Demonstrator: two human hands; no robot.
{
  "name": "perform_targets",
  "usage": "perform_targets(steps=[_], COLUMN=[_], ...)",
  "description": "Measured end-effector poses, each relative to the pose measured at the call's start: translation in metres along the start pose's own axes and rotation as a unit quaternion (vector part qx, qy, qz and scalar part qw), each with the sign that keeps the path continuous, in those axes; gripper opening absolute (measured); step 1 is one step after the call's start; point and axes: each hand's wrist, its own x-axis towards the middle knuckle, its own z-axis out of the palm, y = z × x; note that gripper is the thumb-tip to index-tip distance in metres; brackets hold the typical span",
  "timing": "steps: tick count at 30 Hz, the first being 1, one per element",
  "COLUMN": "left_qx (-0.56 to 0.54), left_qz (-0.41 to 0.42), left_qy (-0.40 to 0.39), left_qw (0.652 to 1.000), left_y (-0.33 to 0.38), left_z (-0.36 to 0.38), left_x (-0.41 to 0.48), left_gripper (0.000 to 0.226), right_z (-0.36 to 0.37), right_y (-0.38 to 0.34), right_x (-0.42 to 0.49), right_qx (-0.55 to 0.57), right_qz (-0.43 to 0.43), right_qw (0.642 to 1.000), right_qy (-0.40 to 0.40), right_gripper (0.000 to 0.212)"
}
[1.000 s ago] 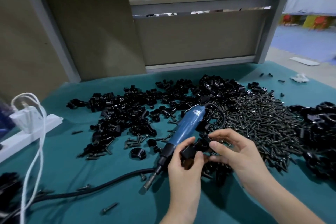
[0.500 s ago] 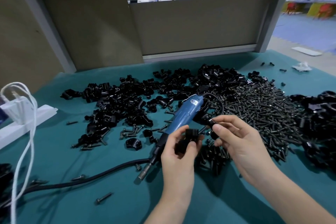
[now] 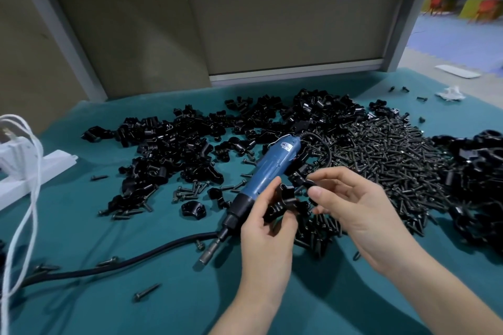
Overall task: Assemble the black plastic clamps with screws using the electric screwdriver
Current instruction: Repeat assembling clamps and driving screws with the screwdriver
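Head view: a blue electric screwdriver [image 3: 272,163] lies untouched on the teal tabletop [image 3: 136,253]. Just in front of it, the left hand [image 3: 261,236] has its grip closed round a black plastic clamp [image 3: 284,200]. To the right of the screwdriver, the right hand [image 3: 353,207] pinches a small black part [image 3: 310,184], too small to identify. A second ago both hands met on the clamp; now they are slightly apart, so fitting that part probably comes next. Loose screws [image 3: 381,160] are heaped right of the screwdriver.

The only lettering sits on a small white label [image 3: 287,146] at the one o'clock end of the blue electric screwdriver [image 3: 268,168], too blurred to read.
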Motion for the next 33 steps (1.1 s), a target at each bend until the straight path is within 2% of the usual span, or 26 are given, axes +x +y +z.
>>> perform_targets(steps=[6, 9, 12, 16, 19, 23, 26, 30, 33], left_qx=[-0.011, -0.020, -0.030, -0.030, -0.048, -0.110, -0.124, -0.081, -0.046], left_qz=[-0.002, -0.001, -0.001, 0.022, 0.030, 0.006, 0.000, 0.031, 0.038], left_qy=[0.006, 0.006, 0.002, -0.045, -0.066, -0.046, -0.034, -0.027, -0.045], left_qw=[1.000, 1.000, 1.000, 0.998, 0.996, 0.993, 0.992, 0.996, 0.997], left_y=[-0.004, -0.005, -0.007, -0.005, -0.005, -0.007, -0.006, -0.003, 0.001], left_z=[-0.001, 0.000, 0.000, -0.001, -0.002, -0.003, -0.004, -0.011, -0.015], left_x=[0.001, 0.001, 0.002, 0.002, 0.001, 0.005, 0.007, 0.011, 0.014], left_gripper=[0.028, 0.033, 0.039, 0.044, 0.031, 0.018, 0.013, 0.019, 0.034], right_z=[-0.002, -0.002, 0.000, 0.002, 0.001, -0.001, -0.002, -0.001, -0.002], right_y=[0.000, -0.002, -0.002, 0.000, 0.001, 0.002, 0.004, 0.002, -0.001], right_x=[0.001, 0.001, 0.000, -0.001, -0.002, -0.001, -0.001, -0.001, -0.001], right_qx=[0.015, 0.012, -0.040, -0.103, -0.118, -0.185, -0.189, -0.136, -0.115], right_qz=[0.029, 0.032, 0.004, -0.035, -0.049, -0.075, -0.075, -0.064, -0.064], right_qw=[0.999, 0.999, 0.999, 0.994, 0.992, 0.980, 0.978, 0.986, 0.988], right_qy=[0.009, -0.001, -0.017, -0.020, -0.021, -0.026, -0.044, -0.070, -0.087], right_gripper=[0.035, 0.041, 0.041, 0.039, 0.038, 0.039, 0.039, 0.040, 0.040])
